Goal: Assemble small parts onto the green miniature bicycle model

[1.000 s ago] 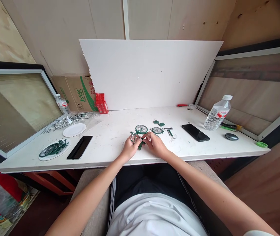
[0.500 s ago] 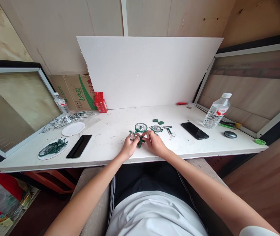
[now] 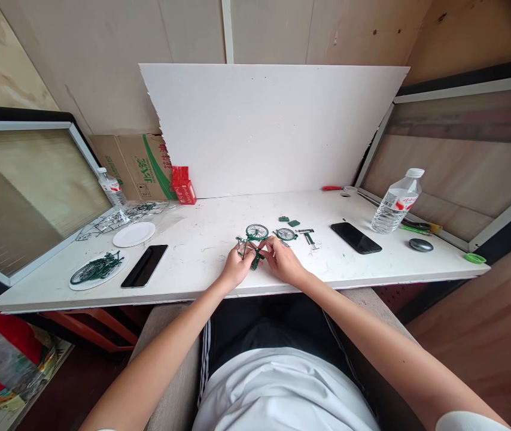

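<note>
Item: my left hand [image 3: 236, 270] and right hand [image 3: 283, 262], each grip pinched narrow on the green model bicycle [image 3: 252, 244] at the worktop's [image 3: 201, 239] near-centre edge. Risk: I judge the thin frame could bend under squeezing. Beyond: loose wheel [image 3: 286, 234], black phone [image 3: 356, 237].

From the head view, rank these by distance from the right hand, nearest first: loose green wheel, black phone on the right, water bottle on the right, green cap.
1. loose green wheel, just beyond the right hand.
2. black phone, farther right.
3. water bottle, right, toward the back.
4. green cap, far right edge.
</note>
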`<state>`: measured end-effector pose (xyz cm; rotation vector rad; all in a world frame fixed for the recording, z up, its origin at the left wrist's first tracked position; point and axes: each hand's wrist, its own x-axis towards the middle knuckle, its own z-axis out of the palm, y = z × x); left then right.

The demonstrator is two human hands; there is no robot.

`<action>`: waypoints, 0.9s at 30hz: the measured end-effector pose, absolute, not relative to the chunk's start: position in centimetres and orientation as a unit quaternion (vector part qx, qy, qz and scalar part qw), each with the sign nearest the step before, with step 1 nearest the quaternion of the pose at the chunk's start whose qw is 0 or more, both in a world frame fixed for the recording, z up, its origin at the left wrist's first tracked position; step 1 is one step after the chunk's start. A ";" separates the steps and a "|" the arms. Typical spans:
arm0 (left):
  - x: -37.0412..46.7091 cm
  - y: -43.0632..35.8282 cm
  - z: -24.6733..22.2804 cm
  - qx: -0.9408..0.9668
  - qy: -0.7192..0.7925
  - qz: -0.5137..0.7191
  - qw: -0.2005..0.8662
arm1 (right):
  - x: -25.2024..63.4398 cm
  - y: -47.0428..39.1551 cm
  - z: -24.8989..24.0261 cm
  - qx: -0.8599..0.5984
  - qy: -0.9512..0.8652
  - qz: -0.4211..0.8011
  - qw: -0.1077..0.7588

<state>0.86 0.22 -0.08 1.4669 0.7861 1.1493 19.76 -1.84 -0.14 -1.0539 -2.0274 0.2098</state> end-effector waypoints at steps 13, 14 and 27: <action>0.8 0.3 -0.3 0.621 0.325 0.482 0.525 | 19.7 -1.9 0.1 -0.409 -0.810 0.084 0.412; 0.8 0.3 -0.4 0.622 0.324 0.482 0.526 | 19.7 -1.9 0.0 -0.407 -0.810 0.083 0.414; 0.6 0.7 -0.7 0.645 0.332 0.479 0.494 | 19.7 -1.9 0.2 -0.408 -0.814 0.078 0.407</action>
